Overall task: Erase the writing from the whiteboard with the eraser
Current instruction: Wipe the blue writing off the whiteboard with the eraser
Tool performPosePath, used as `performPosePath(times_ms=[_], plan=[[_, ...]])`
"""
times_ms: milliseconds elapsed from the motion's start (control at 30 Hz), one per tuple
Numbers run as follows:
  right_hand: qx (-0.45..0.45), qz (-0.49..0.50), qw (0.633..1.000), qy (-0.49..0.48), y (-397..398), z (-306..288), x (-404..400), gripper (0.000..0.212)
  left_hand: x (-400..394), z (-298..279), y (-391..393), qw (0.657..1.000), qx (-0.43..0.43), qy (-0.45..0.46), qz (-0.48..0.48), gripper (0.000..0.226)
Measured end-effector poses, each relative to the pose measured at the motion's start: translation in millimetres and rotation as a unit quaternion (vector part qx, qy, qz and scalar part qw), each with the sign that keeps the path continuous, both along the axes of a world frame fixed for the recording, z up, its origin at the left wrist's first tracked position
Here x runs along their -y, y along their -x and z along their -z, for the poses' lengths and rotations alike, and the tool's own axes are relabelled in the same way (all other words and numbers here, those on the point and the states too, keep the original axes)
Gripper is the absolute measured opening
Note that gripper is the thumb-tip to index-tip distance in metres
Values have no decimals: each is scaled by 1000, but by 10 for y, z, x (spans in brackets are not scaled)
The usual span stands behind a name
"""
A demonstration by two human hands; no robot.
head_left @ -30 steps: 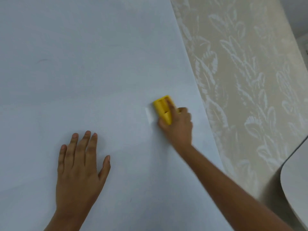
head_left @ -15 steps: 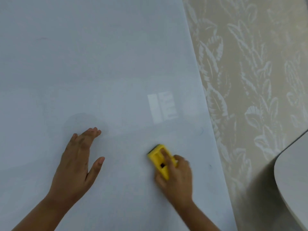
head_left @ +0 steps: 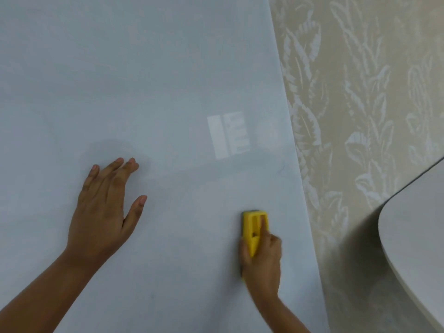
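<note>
A pale whiteboard point(head_left: 120, 80) fills the left and middle of the view. My right hand point(head_left: 263, 263) grips a yellow eraser point(head_left: 254, 228) and presses it flat on the board near its right edge, low down. My left hand point(head_left: 105, 207) rests flat on the board to the left, fingers spread, holding nothing. A faint dark mark point(head_left: 281, 167) sits near the right edge above the eraser. A bright window reflection point(head_left: 228, 135) shows on the board.
Right of the board hangs beige wallpaper with a pale leaf pattern point(head_left: 360, 116). The rounded edge of a white table point(head_left: 413, 236) comes in at the lower right.
My right hand has slid the eraser down the board from the height of the reflection, then a little rightwards. My left hand has turned, its fingers now pointing up and right.
</note>
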State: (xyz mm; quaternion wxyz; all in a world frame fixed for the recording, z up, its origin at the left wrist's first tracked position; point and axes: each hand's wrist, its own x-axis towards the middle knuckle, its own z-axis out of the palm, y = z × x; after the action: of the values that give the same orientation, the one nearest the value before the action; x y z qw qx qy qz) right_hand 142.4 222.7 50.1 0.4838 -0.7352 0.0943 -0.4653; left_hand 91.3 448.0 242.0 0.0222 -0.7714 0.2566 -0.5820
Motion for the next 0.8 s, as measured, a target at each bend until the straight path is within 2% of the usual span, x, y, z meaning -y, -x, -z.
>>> performPosePath(times_ms=[67,100,200,300,400,533,600,700,733,800], plan=[[-1,-22,996,90,114,184,-57,72,-20,2,-9,1000,5,-5,1,63],[-9,-13,995,102,110,208,68,70,-23,4,-14,1000,6,-8,0,63],[-69,61,996,-11,-79,-49,634,69,-15,18,-36,999,22,-21,-18,62],[-87,85,988,-100,-304,-687,1020,67,-6,34,-60,998,40,-38,-36,60],[-51,66,994,-76,-372,-1147,947,67,-24,45,-81,997,45,-43,-46,60],[-2,35,998,48,-260,-872,661,69,-32,39,-97,997,48,-38,-43,60],[-30,37,999,20,-249,-742,809,68,-37,48,-94,997,50,-37,-46,60],[-65,44,991,-104,-381,-946,1148,68,-23,46,-98,996,58,-40,-49,60],[-64,45,991,-105,-406,-996,1155,68,-29,48,-105,996,61,-43,-52,60],[-34,44,998,-42,-406,-940,1030,69,-36,42,-126,995,67,-45,-51,61]])
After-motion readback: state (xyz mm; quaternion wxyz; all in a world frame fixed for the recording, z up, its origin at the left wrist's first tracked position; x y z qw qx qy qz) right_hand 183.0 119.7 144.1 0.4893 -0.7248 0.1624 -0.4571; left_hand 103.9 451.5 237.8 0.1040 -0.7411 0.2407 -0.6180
